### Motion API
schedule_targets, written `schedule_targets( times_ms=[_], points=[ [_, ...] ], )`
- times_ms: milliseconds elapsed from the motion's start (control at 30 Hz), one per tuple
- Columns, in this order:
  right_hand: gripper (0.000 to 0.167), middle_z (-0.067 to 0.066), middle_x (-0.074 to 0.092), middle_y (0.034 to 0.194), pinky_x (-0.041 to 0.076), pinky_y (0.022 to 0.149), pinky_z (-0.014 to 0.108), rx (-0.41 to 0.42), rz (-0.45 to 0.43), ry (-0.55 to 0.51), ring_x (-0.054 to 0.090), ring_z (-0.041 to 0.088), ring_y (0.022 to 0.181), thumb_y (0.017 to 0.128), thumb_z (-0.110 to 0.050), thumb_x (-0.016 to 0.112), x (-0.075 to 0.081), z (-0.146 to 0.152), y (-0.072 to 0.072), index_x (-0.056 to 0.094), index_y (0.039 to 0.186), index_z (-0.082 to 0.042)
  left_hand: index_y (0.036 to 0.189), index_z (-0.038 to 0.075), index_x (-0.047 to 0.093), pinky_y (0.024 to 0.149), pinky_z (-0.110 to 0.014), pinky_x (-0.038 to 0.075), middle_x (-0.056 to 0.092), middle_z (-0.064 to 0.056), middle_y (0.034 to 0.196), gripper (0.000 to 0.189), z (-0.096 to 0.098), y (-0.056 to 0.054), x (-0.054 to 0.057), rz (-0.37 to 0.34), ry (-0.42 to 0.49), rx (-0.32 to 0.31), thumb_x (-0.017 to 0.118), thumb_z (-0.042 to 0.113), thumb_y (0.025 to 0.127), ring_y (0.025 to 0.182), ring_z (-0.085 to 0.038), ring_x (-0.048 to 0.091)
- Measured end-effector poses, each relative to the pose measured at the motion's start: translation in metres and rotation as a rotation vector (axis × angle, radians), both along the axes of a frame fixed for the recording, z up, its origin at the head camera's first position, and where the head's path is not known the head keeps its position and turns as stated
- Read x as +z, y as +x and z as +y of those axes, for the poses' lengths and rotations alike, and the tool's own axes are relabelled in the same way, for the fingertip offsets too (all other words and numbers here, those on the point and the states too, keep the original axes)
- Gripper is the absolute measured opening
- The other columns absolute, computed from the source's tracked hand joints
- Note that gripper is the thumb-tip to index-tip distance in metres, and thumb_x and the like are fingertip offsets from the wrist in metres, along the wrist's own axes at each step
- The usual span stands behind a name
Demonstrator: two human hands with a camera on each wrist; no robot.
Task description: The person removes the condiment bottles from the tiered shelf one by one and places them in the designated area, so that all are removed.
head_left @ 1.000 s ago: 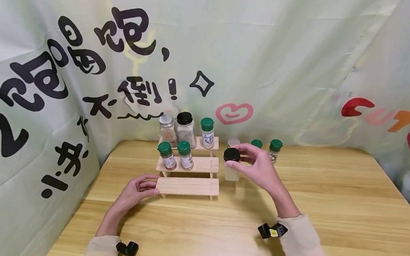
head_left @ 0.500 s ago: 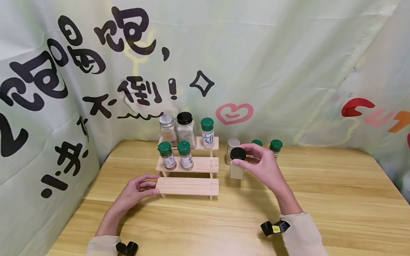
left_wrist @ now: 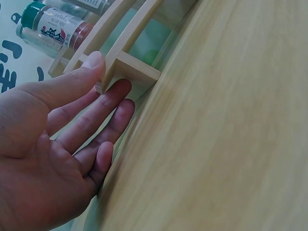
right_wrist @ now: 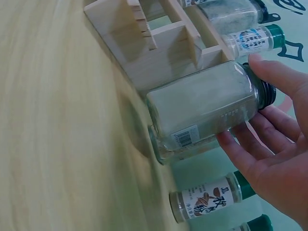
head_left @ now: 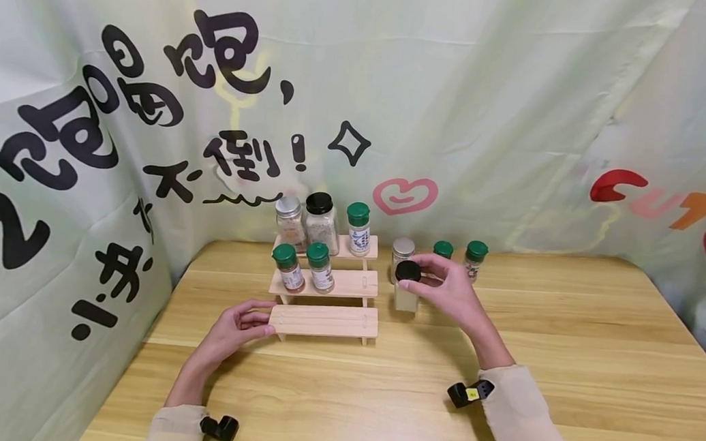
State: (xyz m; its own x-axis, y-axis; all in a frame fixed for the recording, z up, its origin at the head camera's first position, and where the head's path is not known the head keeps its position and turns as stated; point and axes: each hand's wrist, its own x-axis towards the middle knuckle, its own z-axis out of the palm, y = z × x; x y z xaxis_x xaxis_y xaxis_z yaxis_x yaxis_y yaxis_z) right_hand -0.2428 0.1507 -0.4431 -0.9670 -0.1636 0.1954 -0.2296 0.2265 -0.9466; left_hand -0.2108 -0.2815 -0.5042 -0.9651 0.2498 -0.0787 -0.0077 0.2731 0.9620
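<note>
In the head view my right hand (head_left: 446,288) holds a square glass jar (head_left: 406,298) of pale powder near its black lid, thumb on one side and fingers on the other. The jar is upright, right of the three-step wooden rack (head_left: 324,319); whether its base touches the table is hard to tell. My left hand (head_left: 231,331) grips the left end of the rack's lowest step, and the left wrist view shows the thumb (left_wrist: 94,60) against the step's edge. Two green-capped spice bottles (head_left: 321,273) stand on the middle step; the lowest step is bare.
The top step bears a silver-lidded jar (head_left: 289,223), a black-lidded jar (head_left: 322,228) and a green-capped bottle (head_left: 359,231). Behind the held jar stands another silver-lidded jar (head_left: 403,251). Two green-capped bottles (head_left: 476,260) are farther right, before the printed curtain (head_left: 507,122).
My right hand has moved the black-lidded jar a little to the right, away from the rack, and then slightly lower. My left hand stays at the rack's end.
</note>
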Motion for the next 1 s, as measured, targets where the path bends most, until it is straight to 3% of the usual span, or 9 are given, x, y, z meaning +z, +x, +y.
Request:
schedule_targets(
  times_ms=[400, 1000],
  points=[
    [0.041, 0.022, 0.067, 0.120, 0.056, 0.090, 0.029, 0.040, -0.008, -0.036, 0.068, 0.035, 0.109, 0.084, -0.007, 0.086, -0.014, -0.006, -0.005, 0.068, 0.119, 0.004, 0.138, 0.003, 0.060, 0.090, -0.025, 0.054, 0.071, -0.020, 0.118, 0.052, 0.001, 0.000, 0.000, -0.001, -0.009, -0.004, 0.080, 0.013, 0.091, 0.107, -0.020, 0.070],
    [0.042, 0.022, 0.065, 0.124, 0.055, 0.094, 0.031, 0.072, -0.010, -0.032, 0.065, 0.036, 0.114, 0.085, -0.006, 0.085, -0.018, -0.005, -0.009, 0.066, 0.121, 0.003, 0.139, 0.003, 0.060, 0.090, -0.024, 0.054, 0.072, -0.019, 0.119, 0.053, 0.001, 0.000, 0.001, -0.005, -0.032, 0.013, 0.080, 0.013, 0.091, 0.107, -0.020, 0.069]
  ],
)
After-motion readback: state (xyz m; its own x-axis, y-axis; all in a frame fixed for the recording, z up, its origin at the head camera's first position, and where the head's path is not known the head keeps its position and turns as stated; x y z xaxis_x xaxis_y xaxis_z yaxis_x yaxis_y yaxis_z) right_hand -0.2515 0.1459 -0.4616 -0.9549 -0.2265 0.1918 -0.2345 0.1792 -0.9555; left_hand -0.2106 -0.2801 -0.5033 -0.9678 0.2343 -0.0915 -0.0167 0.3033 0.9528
